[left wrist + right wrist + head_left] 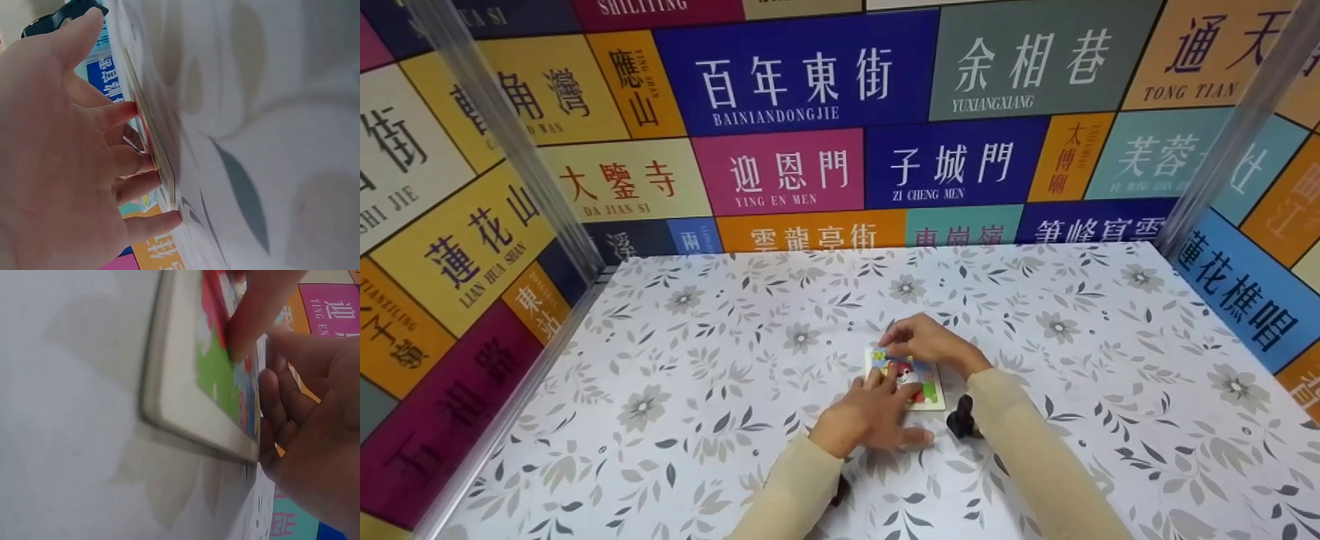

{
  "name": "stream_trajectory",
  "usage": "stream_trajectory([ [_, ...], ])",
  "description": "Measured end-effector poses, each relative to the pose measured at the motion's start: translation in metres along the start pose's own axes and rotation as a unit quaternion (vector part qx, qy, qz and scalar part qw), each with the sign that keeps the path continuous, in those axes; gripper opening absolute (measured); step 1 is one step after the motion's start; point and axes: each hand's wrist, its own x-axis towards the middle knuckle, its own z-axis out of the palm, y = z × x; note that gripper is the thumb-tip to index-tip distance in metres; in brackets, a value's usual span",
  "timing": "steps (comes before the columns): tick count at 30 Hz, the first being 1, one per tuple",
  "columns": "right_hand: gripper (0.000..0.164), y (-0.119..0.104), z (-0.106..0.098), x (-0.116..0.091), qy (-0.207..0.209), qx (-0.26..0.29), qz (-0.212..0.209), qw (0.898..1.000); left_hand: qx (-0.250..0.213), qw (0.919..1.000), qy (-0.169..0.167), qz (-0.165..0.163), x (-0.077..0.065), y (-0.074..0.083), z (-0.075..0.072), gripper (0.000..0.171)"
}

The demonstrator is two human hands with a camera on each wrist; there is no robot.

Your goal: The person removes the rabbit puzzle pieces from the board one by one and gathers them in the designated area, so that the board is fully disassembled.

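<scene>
A small flat picture board (931,391) with a pale border and a colourful cartoon lies on the table. My left hand (870,416) reaches over its near left side with fingers spread. In the left wrist view, fingertips of the left hand (67,146) touch the board (148,121), one finger reaching past its edge. At the far side, my right hand (926,341) is bent over the board's edge. In the right wrist view, the right hand's (320,410) fingers curl beside the board (180,382); whether they pinch something is hidden. A left-hand finger (256,315) presses on the picture.
A white floral cloth (735,315) covers the table. Panels with large lettering (795,75) stand behind and at both sides, with clear corner posts (521,135). A black wrist device (961,418) sits under the right forearm, close to the board.
</scene>
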Motion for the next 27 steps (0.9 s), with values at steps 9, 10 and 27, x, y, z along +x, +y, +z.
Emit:
stream_trajectory([
  [9, 0.022, -0.008, -0.025, -0.004, 0.057, -0.015, 0.029, 0.998, -0.024, 0.9997, -0.003, -0.008, -0.001, -0.001, -0.002, 0.082],
  [10, 0.023, -0.008, -0.03, -0.007, 0.06, -0.023, 0.034, 0.997, -0.026, 0.9996, -0.002, -0.007, -0.002, -0.001, -0.002, 0.082],
  [27, 0.023, 0.037, -0.071, -0.042, 0.124, -0.059, 0.08, 0.987, -0.06, 0.9977, -0.029, -0.001, -0.004, -0.005, -0.006, 0.078],
])
